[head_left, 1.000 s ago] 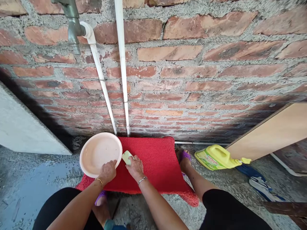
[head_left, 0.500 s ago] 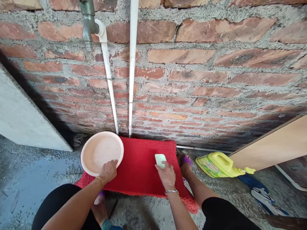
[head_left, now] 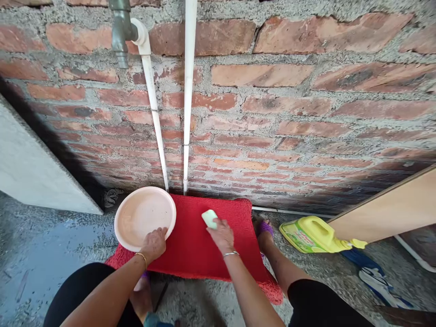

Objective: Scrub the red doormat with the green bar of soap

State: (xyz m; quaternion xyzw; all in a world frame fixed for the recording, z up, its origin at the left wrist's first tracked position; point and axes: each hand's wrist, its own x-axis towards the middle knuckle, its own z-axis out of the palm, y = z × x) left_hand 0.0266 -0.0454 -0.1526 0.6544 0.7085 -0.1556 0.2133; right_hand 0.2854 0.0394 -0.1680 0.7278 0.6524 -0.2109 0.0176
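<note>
The right hand [head_left: 222, 235], carrying the pale green bar [head_left: 209, 218], has swung from beside the basin [head_left: 145, 217] out near the right edge of the red cloth [head_left: 197, 254], then partway back; the bar now sits between that edge and the basin's rim, nearer the far edge.

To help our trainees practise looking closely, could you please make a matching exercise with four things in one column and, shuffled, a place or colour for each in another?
Things:
1. Basin
2. Soap
3. Jug
4. Tap

Descriptions:
A. Yellow, to the right of the red cloth
B. In the fingers of the right hand
C. At the top of the picture, joined to a white pipe
D. Its rim under the left hand

Pairs: 1-D, 2-B, 3-A, 4-C.
</note>
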